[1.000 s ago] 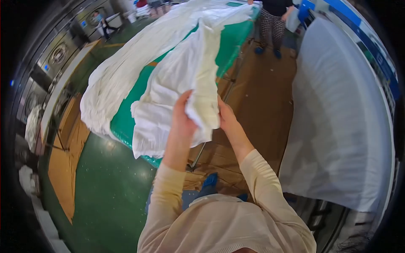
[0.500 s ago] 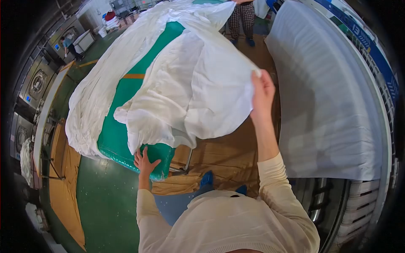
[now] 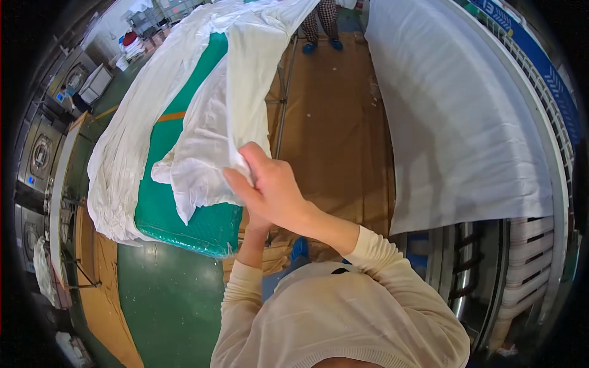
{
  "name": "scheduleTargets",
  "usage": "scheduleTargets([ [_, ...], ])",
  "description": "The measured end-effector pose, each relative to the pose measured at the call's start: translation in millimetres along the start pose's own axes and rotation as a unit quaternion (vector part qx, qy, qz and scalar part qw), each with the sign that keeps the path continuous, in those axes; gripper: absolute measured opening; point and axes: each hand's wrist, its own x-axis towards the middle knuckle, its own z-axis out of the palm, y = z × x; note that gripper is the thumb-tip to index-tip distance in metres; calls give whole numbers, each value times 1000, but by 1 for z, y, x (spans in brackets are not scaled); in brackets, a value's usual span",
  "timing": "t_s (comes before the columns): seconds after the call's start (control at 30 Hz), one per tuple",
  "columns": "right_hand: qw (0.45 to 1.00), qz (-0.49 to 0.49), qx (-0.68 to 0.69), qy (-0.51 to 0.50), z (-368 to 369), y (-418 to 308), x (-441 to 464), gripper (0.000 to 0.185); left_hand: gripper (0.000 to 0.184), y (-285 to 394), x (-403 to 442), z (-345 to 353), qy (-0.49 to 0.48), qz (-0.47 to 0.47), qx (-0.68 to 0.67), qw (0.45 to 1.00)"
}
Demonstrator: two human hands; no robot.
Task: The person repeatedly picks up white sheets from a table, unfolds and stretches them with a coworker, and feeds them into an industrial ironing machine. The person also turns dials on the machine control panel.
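A white sheet (image 3: 205,132) lies crumpled along a long table with a green plastic cover (image 3: 184,230). My right hand (image 3: 270,187) is closed on the near edge of this sheet, above the table's right side, with the cloth gathered at the thumb and fingers. Below and behind it is my left hand (image 3: 259,222), largely covered by the right one. Its fingers are hidden, so I cannot see whether it grips the cloth. A second bunched stretch of white fabric (image 3: 116,178) hangs over the table's left side.
On the right, a pale cloth (image 3: 454,135) drapes over a long machine with a blue rail (image 3: 534,49). Brown sheeting (image 3: 334,141) covers the floor between. A person in checked trousers (image 3: 319,24) stands at the far end. Washing machines (image 3: 40,153) line the left.
My right hand has swung left and down with the sheet's edge, folding the cloth inward. My left hand has left the green corner and come to the right, under the right hand.
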Motion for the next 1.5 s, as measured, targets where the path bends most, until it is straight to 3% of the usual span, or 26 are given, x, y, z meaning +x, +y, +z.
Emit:
scheduleTargets([
  [0.13, 997, -34, -65, -15, 10, -13, 1, 28, 79, 45, 17, -25, 126, -7, -133, 983],
  [0.27, 991, -108, 4, -73, 17, -20, 1, 30, 72, 89, 11, -75, 244, -14, -250, 937],
  [0.3, 992, -107, 7, -66, 14, -18, 1, 30, 70, 95, 16, -99, 273, -14, -276, 921],
  [0.4, 972, -233, 26, 36, 2, 0, -2, 24, 57, 151, 52, -117, 373, -31, -349, 859],
  [0.43, 982, -184, 20, 41, 0, 21, -6, 22, 49, 174, 63, -133, 408, -47, -366, 835],
  [0.5, 996, -79, 13, 42, 0, 76, -18, 18, 44, 178, 72, -175, 387, 25, -372, 843],
  [0.6, 997, 81, -10, -8, 8, 137, -40, 20, 43, 211, 84, -212, 410, 28, -334, 848],
  [0.63, 997, 81, -7, -11, 12, 146, -41, 20, 43, 225, 87, -216, 413, 28, -331, 848],
  [0.73, 982, 163, -38, -92, 22, 162, -43, 49, 42, 261, 93, -229, 385, 28, -310, 869],
  [0.77, 982, 163, -36, -93, 28, 166, -42, 49, 42, 267, 95, -240, 349, 33, -324, 878],
  [0.87, 983, 129, -105, -72, 55, 172, -41, 83, 43, 282, 94, -255, 277, 40, -349, 894],
  [0.97, 979, 172, -73, -82, 80, 169, -31, 91, 41, 304, 87, -245, 296, 169, -138, 930],
  [1.03, 976, 190, -56, -86, 100, 167, -17, 95, 39, 338, 84, -224, 322, 161, -146, 921],
  [1.13, 987, 105, -16, 120, 126, 174, 12, 84, 36, 364, 78, -211, 369, 144, -167, 903],
  [1.17, 987, 105, -14, 122, 125, 175, 21, 84, 37, 362, 77, -221, 340, 150, -161, 914],
  [1.27, 980, 161, 114, 2, 114, 185, 50, 54, 40, 346, 74, -252, 277, 167, -150, 934],
  [1.3, 981, 159, 114, 4, 110, 192, 55, 54, 44, 334, 72, -260, 242, 227, -36, 943],
  [1.37, 977, 113, 89, 158, 102, 221, 54, 26, 52, 318, 70, -279, 161, 334, 192, 908],
  [1.43, 959, 153, 128, 202, 40, 201, 45, 22, 55, 310, 78, -305, 186, 315, 139, 920],
  [1.5, 960, 83, 108, 245, -23, 197, 38, 20, 61, 300, 85, -315, 219, 255, 32, 941],
])
